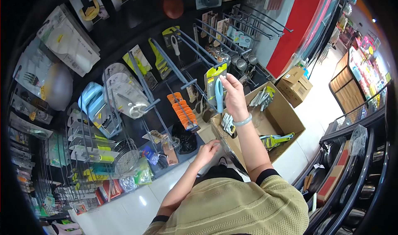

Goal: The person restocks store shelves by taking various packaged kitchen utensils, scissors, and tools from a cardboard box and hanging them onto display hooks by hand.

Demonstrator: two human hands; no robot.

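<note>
My right hand (235, 94), with a pale bracelet on the wrist, pinches a carded kitchen tool (219, 94) by its upper edge. The tool has a light blue handle on a yellow-green and dark card; its exact kind is not clear. It hangs upright in front of the metal display hooks (190, 84), and I cannot tell if it touches one. Lower down, my left hand (207, 151) is beside the near left edge of an open cardboard box (286, 141). Its fingers are loosely bent, with nothing visible in them.
Packaged tools (270, 140) lie inside the box. A smaller closed carton (294, 85) stands behind it. Orange carded items (182, 110) and a blue-handled grater (93, 100) hang on the wall to the left. Shelves with pans (319, 179) stand at right.
</note>
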